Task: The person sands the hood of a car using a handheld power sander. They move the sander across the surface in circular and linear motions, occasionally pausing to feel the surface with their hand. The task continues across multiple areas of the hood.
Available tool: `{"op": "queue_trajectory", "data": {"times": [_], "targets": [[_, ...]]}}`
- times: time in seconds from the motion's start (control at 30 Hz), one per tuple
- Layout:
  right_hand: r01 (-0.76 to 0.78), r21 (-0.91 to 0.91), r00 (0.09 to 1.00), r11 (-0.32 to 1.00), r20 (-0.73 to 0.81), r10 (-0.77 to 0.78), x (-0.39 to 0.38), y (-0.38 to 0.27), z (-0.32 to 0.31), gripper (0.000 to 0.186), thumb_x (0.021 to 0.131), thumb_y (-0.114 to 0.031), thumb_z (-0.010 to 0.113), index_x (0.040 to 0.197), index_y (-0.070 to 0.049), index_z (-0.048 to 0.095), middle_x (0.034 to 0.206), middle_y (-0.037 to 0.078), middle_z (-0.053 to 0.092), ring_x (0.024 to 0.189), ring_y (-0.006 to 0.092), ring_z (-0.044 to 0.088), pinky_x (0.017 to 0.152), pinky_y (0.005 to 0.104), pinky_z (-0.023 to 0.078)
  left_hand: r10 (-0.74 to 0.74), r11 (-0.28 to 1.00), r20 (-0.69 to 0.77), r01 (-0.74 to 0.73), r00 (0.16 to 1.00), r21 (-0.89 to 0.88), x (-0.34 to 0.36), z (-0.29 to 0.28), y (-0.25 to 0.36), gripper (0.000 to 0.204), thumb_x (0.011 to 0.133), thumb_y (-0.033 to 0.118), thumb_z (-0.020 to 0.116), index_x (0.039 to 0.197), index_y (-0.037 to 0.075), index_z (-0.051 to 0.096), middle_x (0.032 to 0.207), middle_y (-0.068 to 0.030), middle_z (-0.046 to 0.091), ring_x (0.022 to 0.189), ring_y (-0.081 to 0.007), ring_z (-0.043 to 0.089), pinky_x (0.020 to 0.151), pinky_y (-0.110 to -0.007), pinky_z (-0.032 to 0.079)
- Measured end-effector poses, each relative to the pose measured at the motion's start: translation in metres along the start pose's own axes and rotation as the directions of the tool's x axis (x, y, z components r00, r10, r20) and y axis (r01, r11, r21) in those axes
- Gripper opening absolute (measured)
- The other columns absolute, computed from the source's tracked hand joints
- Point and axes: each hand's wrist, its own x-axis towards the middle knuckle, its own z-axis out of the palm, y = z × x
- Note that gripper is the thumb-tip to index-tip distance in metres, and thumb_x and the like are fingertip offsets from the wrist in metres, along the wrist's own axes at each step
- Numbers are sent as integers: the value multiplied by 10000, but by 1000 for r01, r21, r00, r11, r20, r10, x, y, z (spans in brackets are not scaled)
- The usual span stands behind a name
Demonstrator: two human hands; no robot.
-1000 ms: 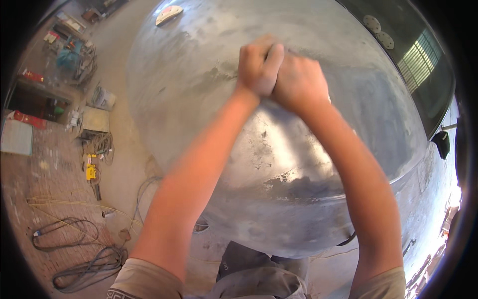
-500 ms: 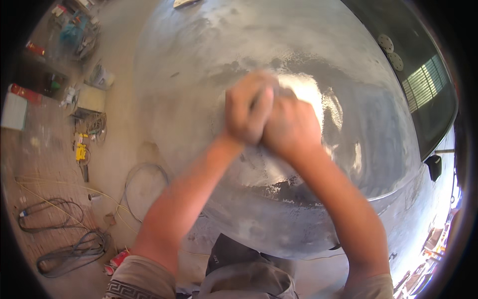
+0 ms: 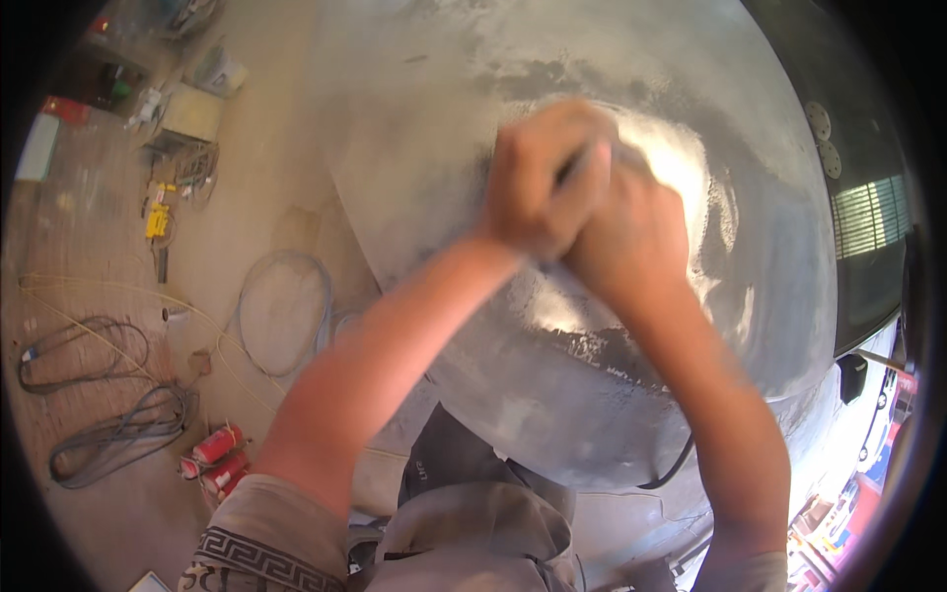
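Note:
Both hands are pressed together over a car hood [image 3: 424, 138], a broad bare panel with grey, brown and dark patches. My left hand [image 3: 547, 183] is curled, its thumb side against the other hand. Close beside it, my right hand [image 3: 636, 227] is also closed, its back facing up. A dark gap shows between the fingers, but whatever they grip is hidden under them and blurred. Shiny, worn-looking spots surround the hands. From beneath the hood's near edge, by my right forearm, a black hose or cable [image 3: 676, 464] curves out.
At right, two pale round discs with holes [image 3: 818, 120] lie on the dark windshield [image 3: 873, 286]. On the floor at left are coiled cables [image 3: 123, 434], a grey hose loop [image 3: 286, 257], red cylinders [image 3: 217, 444], a yellow tool [image 3: 156, 219] and a box [image 3: 192, 113].
The view has shifted, so the floor items sit higher and the red cylinders show more fully. Both hands remain joined on the hood, now higher and farther right in the picture.

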Motion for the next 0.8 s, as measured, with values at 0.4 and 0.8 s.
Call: {"op": "queue_trajectory", "data": {"times": [0.4,0.8], "targets": [[45,-55,997,997,-62,-49,17,-6,17,63,823,-121,694,765,-103,710,796,105,759,714,294,758,567,414,624,63,997,-74,-60,995,41,5,-16,-9,287,951,208,604,853,-27,735,859,-210,720,776,-360,718,712,-418,559],[-62,158,991,985,130,42,-70,-30,-30,83,740,-100,762,746,-82,681,746,127,708,724,335,730,564,420,599,-216,976,30,216,976,-6,-61,13,80,223,960,153,616,872,-25,717,853,-191,696,759,-341,672,705,-424,538]]}}
